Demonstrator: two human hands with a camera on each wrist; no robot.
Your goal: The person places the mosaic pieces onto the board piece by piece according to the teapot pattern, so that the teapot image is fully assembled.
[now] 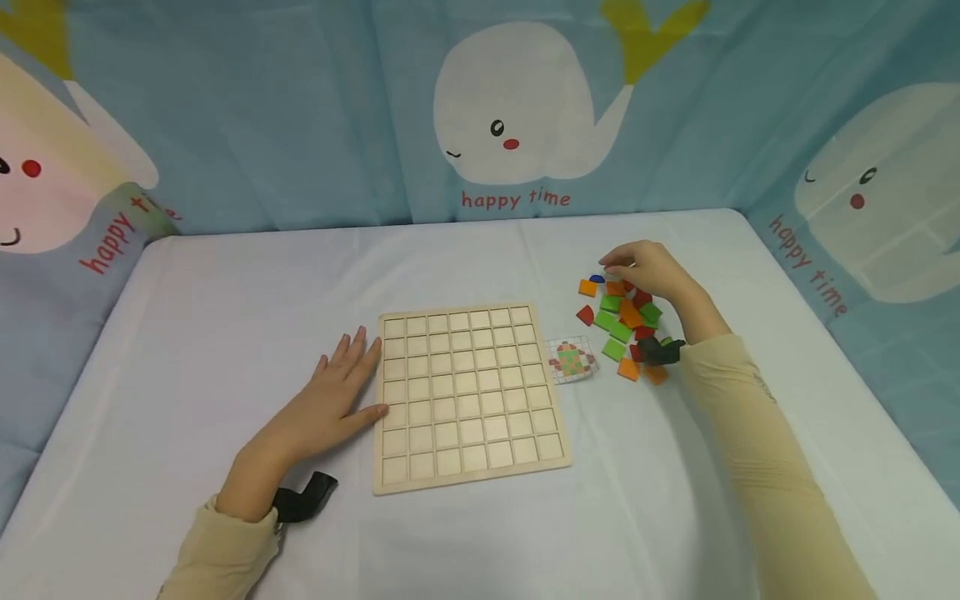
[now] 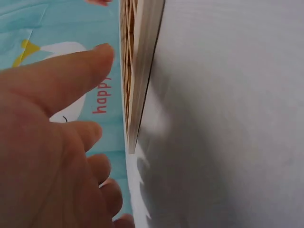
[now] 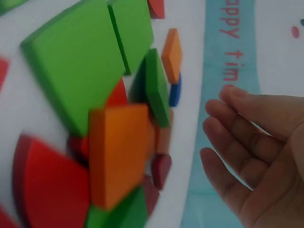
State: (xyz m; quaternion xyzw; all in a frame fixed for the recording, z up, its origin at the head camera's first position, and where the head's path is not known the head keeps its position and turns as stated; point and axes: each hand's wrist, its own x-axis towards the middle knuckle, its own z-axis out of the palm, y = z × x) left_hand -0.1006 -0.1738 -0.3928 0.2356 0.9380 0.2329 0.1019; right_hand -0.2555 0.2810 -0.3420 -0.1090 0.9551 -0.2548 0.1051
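Head view: the grid board [image 1: 468, 387] lies on the table [image 1: 465, 542], coloured tiles [image 1: 630, 314] to its right. Left wrist view: left hand [image 2: 45, 147], fingers apart, grips nothing; steady the board lightly. Right wrist view: right hand [image 3: 268, 156], fingers loosely curved, empty; preferably pinch tiles singly.
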